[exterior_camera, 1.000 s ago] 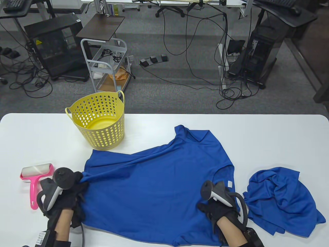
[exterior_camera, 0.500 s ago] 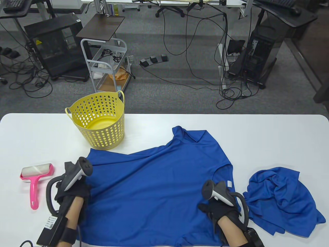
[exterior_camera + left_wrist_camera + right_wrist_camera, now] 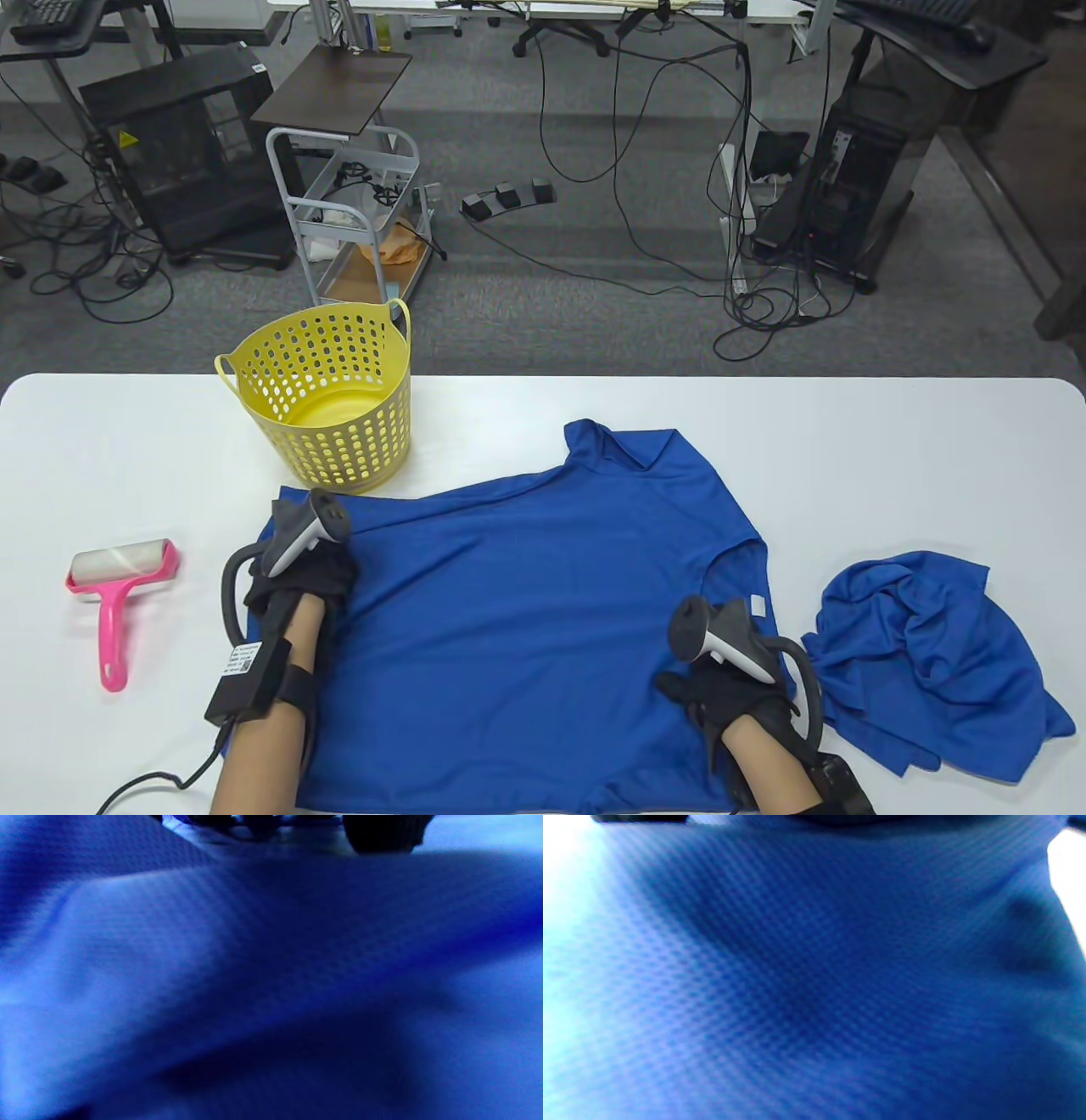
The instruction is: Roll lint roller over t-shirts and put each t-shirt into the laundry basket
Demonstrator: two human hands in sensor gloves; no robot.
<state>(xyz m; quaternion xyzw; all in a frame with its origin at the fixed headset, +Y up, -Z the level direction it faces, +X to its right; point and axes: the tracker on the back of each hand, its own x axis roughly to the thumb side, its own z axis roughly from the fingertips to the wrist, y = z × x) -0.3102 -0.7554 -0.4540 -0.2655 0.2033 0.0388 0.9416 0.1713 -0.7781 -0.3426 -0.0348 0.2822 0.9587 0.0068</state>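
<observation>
Grey carpet strewn with black cables, a metal trolley (image 3: 352,221) and computer towers lies beyond the long white table (image 3: 848,441). Spread nearly flat across the table is a blue mesh-knit t-shirt (image 3: 526,611), its collar and white label toward the right. The black-gloved left hand (image 3: 301,577) rests on the shirt's upper left corner, just in front of the yellow perforated plastic laundry basket (image 3: 327,395), which stands upright. The black-gloved right hand (image 3: 730,700) presses on the shirt near the collar. I cannot tell how the fingers of either hand lie; both wrist views show only blurred blue cloth. A pink-handled lint roller (image 3: 114,594) lies on the table left of the shirt, apart from both hands. A second blue t-shirt (image 3: 925,662) sits crumpled at the right.
</observation>
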